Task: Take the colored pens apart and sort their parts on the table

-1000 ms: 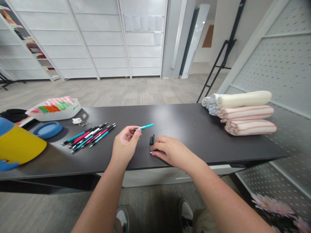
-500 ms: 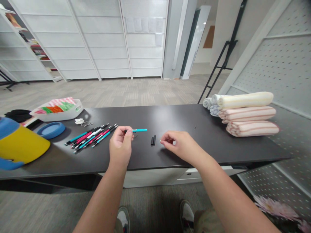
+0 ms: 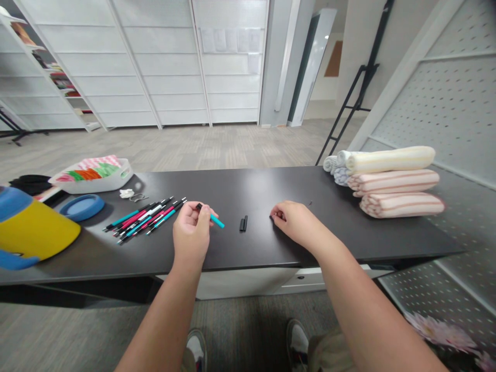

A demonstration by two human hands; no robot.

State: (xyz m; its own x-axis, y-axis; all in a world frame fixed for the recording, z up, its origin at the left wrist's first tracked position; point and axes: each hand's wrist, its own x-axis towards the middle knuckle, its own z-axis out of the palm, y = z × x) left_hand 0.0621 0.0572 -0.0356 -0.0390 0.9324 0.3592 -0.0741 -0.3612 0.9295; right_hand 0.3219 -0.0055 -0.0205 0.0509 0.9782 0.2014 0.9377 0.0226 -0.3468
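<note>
Head view.

Left hand (image 3: 191, 225): one, fingers curled, thumb pressed to the fingers, pinching a turquoise pen (image 3: 217, 221). Pen: turquoise barrel, black at the upper end, middle covered by the thumb and fingers; slanted, turquoise end pointing right and toward the near edge of the desk (image 3: 248, 188).

Right hand (image 3: 292, 222): one, low over the desk, thumb and fingers drawn near each other; how closely they meet, and whether anything sits between them, cannot be told.

Black pieces (image 3: 243, 223): two, small, side by side on the desk between the hands.

Pile of pens (image 3: 143, 219): black, white, red and turquoise, overlapping, just left of the left hand.

Blue round dish (image 3: 82, 207): one, left of the pile.

White basket (image 3: 121, 179): one, far left, colourful striped contents.

Yellow and blue object (image 3: 34, 227): one, near left, cut by the frame.

Rolled towels (image 3: 401, 181): stacked, right end, pale stripes.
</note>
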